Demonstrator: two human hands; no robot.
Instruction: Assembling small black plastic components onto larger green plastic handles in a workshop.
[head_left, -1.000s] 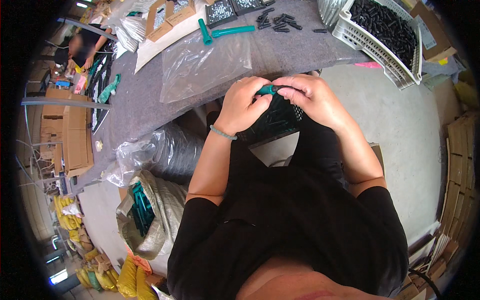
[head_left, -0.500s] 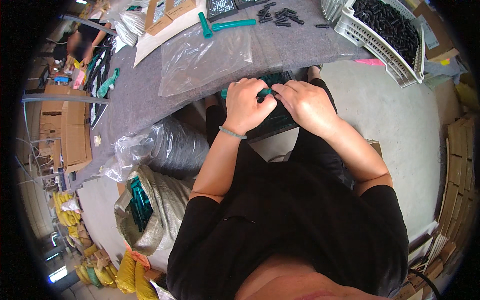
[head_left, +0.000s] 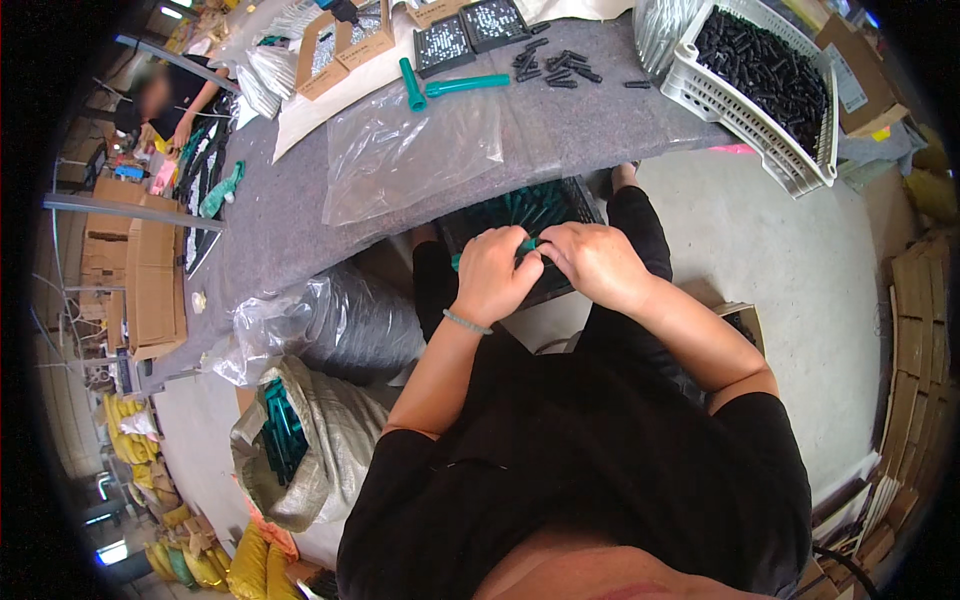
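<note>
Sack (head_left: 335, 430): nearer than the table (head_left: 270, 235), holding loose tubes (head_left: 285, 425).
Left hand (head_left: 492, 275): fingers curled around a green tube (head_left: 529, 243), just short of the table's near edge.
Crate (head_left: 592, 205): below the hands, partly under the table.
Right hand (head_left: 597, 262): fingertips at the tube's right end; cannot tell whether pinching.
White basket (head_left: 740, 132): at the table's right end.
Floor (head_left: 800, 260): stretches right beyond the table.

Clear plastic sheet (head_left: 410, 150) on the grey table (head_left: 270, 220); yellow sacks (head_left: 248, 568) lower left
</note>
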